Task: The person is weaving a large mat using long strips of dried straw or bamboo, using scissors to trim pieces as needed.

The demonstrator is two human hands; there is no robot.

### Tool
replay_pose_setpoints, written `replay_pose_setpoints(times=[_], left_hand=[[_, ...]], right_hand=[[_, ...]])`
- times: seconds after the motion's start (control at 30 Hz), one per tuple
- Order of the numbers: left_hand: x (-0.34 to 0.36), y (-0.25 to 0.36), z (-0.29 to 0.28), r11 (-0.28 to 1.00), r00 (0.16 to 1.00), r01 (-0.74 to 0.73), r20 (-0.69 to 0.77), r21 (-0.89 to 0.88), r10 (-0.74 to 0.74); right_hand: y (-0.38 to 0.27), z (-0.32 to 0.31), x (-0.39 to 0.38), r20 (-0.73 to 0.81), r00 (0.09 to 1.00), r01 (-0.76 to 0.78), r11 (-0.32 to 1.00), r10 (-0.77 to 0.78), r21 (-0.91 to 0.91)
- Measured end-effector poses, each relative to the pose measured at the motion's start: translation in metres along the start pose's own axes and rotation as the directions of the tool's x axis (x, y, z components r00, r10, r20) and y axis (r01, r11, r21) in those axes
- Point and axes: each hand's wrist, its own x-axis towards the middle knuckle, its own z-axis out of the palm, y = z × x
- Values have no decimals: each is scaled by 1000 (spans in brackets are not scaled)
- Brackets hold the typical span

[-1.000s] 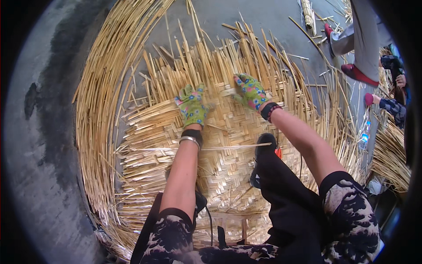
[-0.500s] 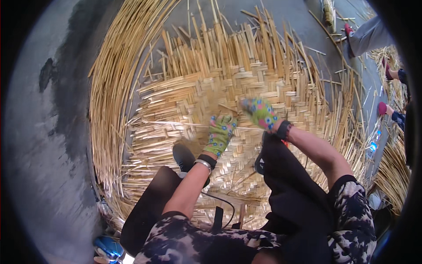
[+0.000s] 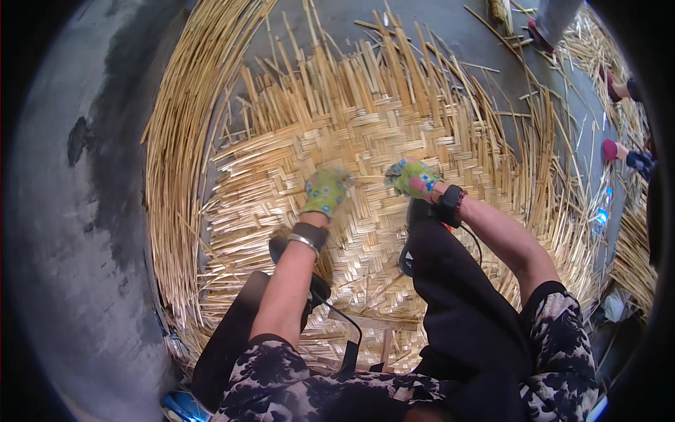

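Note:
Under both hands lies a large woven reed mat [image 3: 373, 246], its flat strips crossing in a zigzag pattern. Long loose strip ends [image 3: 358, 81] stick out along its far edge. My left hand [image 3: 327, 190], in a green flowered glove, is over the middle of the mat; motion smears its fingers. To its right, my right hand [image 3: 413, 177] wears a matching glove, its fingers curled together close to the weave. Whatever it grips is too small to make out. Between the hands a pale strip may run, but I cannot tell it from the weave.
A thick bundle of long reeds [image 3: 179, 162] curves along the mat's left side. My shoes and dark-trousered legs [image 3: 457, 281] are on the mat. At right are a plastic bottle [image 3: 601, 218], more reeds [image 3: 636, 257] and other people's feet [image 3: 610, 149]. Grey concrete floor [image 3: 84, 246] extends left.
My left hand has moved left and slightly away from me, apart from the right hand. The right hand has shifted little. A long pale strip seen across the mat earlier no longer shows clearly.

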Motion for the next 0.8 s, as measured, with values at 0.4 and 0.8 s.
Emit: replay_pose_setpoints(times=[0.4, 0.8], left_hand=[[117, -21, -27, 979, 891, 114, -418, -167, -175], [156, -35, -7, 921, 911, 318, -195, -227, -363]], right_hand=[[-16, -87, 51, -449, 788, -37, 759, 422, 650], [-1, -136, 83, -720, 597, 238, 780, 352, 578]])
